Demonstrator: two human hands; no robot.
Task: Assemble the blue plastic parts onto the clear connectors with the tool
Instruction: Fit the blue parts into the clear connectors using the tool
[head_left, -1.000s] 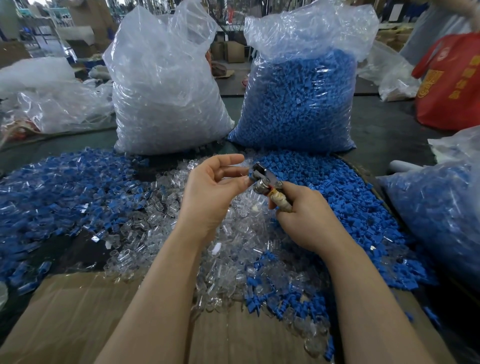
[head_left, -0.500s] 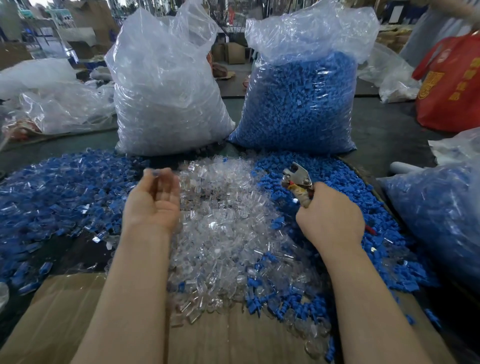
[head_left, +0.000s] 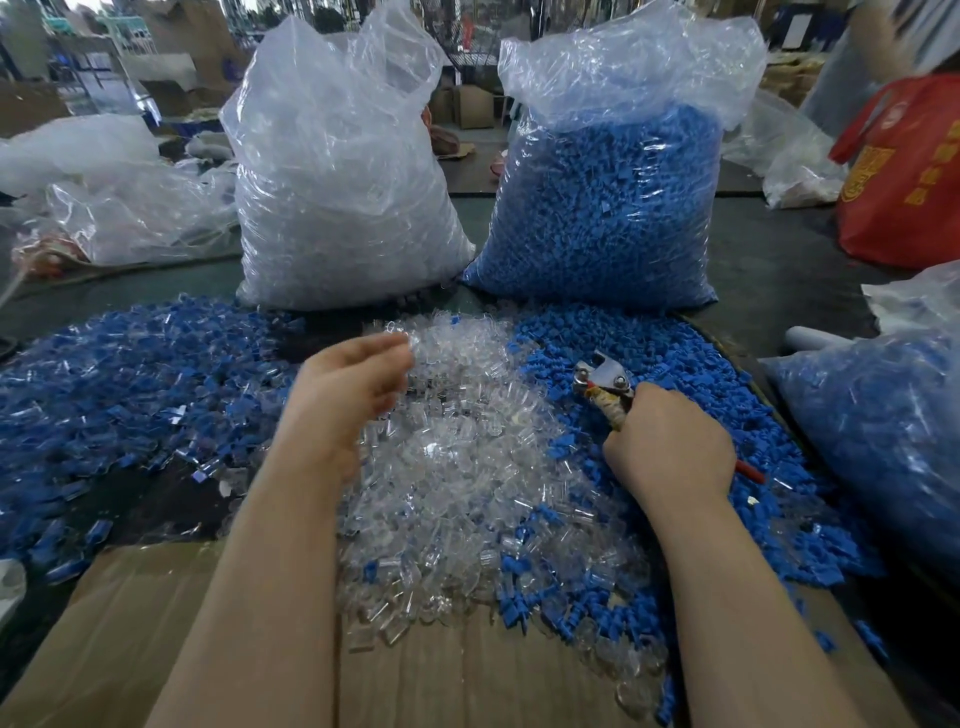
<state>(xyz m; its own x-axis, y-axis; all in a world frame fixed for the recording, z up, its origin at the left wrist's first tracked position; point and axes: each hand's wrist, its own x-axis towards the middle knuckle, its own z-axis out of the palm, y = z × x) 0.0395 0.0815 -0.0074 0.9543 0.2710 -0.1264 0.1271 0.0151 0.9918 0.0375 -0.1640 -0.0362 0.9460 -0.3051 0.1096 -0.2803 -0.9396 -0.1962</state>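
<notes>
**Connectors heaped mid-tabletop**

Connectors (head_left: 467, 467) are lying in a clear heap on the dark tabletop (head_left: 769, 270), blue parts (head_left: 649, 343) spreading right. Cardboard (head_left: 130, 623) is covering the near edge. Two bags (head_left: 337, 208) are standing behind. Left hand (head_left: 343, 400) is hovering, fingers loosely curled, grip unclear. Right hand (head_left: 670, 447) is gripping the tool (head_left: 605, 382).

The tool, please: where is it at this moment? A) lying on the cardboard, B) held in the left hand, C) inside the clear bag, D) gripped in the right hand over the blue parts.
D: the right hand grips the tool above the loose blue parts.
</notes>
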